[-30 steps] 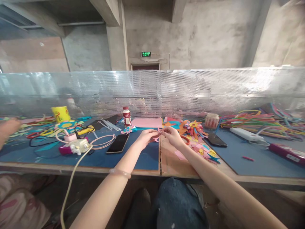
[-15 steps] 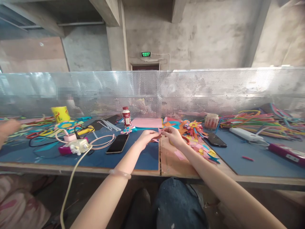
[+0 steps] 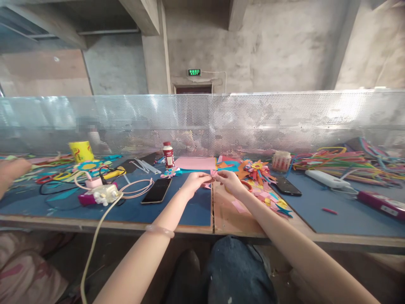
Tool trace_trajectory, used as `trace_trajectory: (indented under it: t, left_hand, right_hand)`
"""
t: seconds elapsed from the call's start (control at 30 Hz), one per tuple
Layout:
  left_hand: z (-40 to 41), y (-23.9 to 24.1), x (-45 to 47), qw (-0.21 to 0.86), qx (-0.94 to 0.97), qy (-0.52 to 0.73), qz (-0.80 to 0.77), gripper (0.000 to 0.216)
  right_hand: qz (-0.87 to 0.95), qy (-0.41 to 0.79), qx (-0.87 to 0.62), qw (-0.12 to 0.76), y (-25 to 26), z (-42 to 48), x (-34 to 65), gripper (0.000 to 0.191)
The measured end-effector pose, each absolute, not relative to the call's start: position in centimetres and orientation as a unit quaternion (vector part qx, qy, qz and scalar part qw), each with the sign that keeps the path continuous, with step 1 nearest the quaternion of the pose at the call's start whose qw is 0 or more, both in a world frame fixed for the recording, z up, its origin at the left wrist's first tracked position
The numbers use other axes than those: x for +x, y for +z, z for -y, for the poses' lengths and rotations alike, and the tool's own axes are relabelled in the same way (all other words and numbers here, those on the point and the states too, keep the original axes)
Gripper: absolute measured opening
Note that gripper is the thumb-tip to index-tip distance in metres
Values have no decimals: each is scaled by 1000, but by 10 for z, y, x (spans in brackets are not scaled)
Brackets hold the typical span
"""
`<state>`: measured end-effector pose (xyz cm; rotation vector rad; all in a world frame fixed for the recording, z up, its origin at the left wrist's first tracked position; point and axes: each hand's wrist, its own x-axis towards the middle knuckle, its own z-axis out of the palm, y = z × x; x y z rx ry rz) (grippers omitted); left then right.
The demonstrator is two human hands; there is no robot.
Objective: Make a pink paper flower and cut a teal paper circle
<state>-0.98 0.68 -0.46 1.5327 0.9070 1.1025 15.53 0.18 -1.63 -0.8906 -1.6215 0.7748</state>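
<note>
My left hand (image 3: 196,182) and my right hand (image 3: 229,180) meet above the table, fingertips close together. Between them both pinch a small piece of pink paper (image 3: 214,172), largely covered by the fingers. Another pink scrap shows just below my left fingertips. Behind my hands lies a pink paper sheet (image 3: 198,163). Close to my right hand are orange scissor handles (image 3: 247,185), partly hidden, and a layered paper flower (image 3: 257,167) in orange, red and yellow. Cut paper pieces (image 3: 268,198) in pink, yellow and blue spread beside my right forearm.
Left of my hands are a phone (image 3: 156,191), a power strip (image 3: 98,195) with cables, a red bottle (image 3: 168,155) and a yellow tub (image 3: 81,152). Rightward are another phone (image 3: 287,185), a jar (image 3: 281,161) and colourful strips (image 3: 332,162). Another person's hand (image 3: 14,171) is at far left.
My hands stay almost in place, with slight finger movement at the pink paper, more of which now shows. The other person's hand at far left has shifted slightly.
</note>
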Motion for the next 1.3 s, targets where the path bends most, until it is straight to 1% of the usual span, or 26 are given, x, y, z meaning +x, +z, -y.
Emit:
trace_trajectory:
  t: [0.13,0.27,0.43,0.6,0.87,1.3]
  left_hand:
    - [-7,-5,-11,499,637,453,-375,28]
    - [-3,-2,-9,483,646,453,-380,23]
    - [6,5,-6,437,678,457,-374,14]
    - [12,10,-6,410,704,447,-370,16]
    - [14,10,-4,406,737,421,-339,18]
    - [10,8,-4,405,730,437,-336,19]
  right_hand:
    - [697,320,-374,521,-12,2,157,31]
    - [697,322,-377,518,-10,1,160,30]
    - [688,331,-382,521,-11,-1,164,29]
    - [679,347,-375,526,-8,4,165,31]
    - [678,389,-350,515,0,15,165,30]
    - [684,374,-352,518,-6,5,166,27]
